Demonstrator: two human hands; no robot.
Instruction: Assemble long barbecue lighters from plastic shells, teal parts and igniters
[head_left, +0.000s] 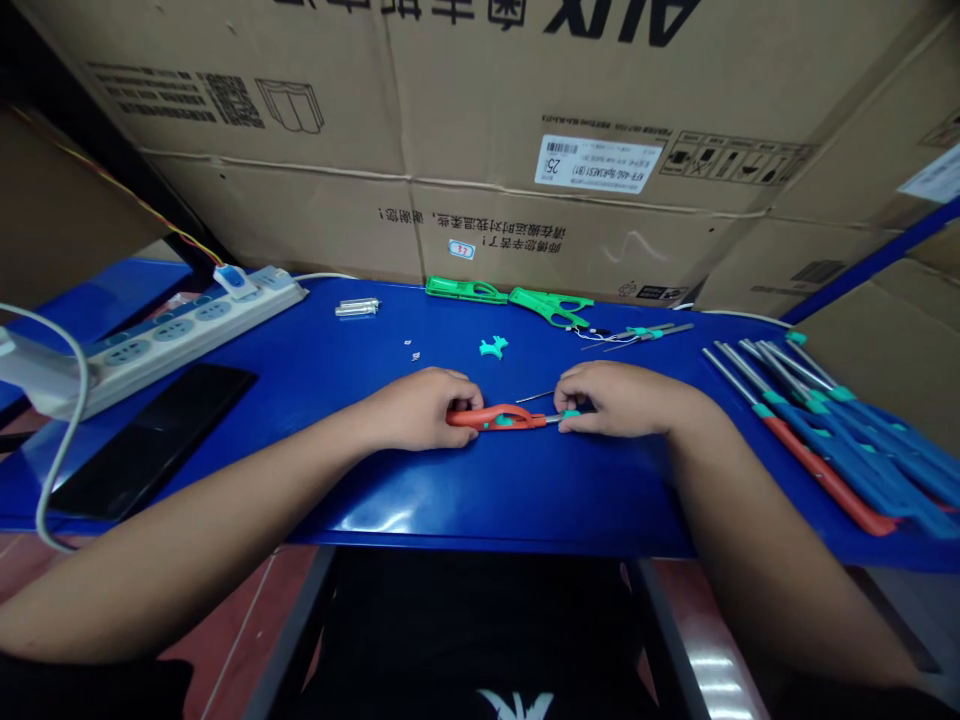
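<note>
1. The left hand (420, 408) is curled shut. Its fingers wrap over the left end of the orange lighter handle (495, 418) and press it down.
2. The right hand (615, 398) is pinching. Its fingertips (574, 420) hold the other end of the handle, near a small teal ring (571, 413) and a short metal tube.
3. The orange lighter handle lies flat between the two hands, near the front of the blue metal table (375, 510). It has a curved loop in it. A thin metal wire (534, 397) sticks out just above it.
4. A small teal piece (493, 346) lies just past the hands.
5. Two green plastic handle parts (465, 290) sit at the far edge of the table, end to end.
6. Thin metal rods with teal rings (637, 335) lie just right of the green parts, with fine wires at their ends.
7. A pile of blue lighter handles (847, 440) with metal tubes lies at the right side, and one orange handle (832, 480) lies among them.
8. A white power strip (187, 335) and a black phone (150, 440) are at the left side.
9. Big cardboard boxes (480, 120) stand behind the table.
</note>
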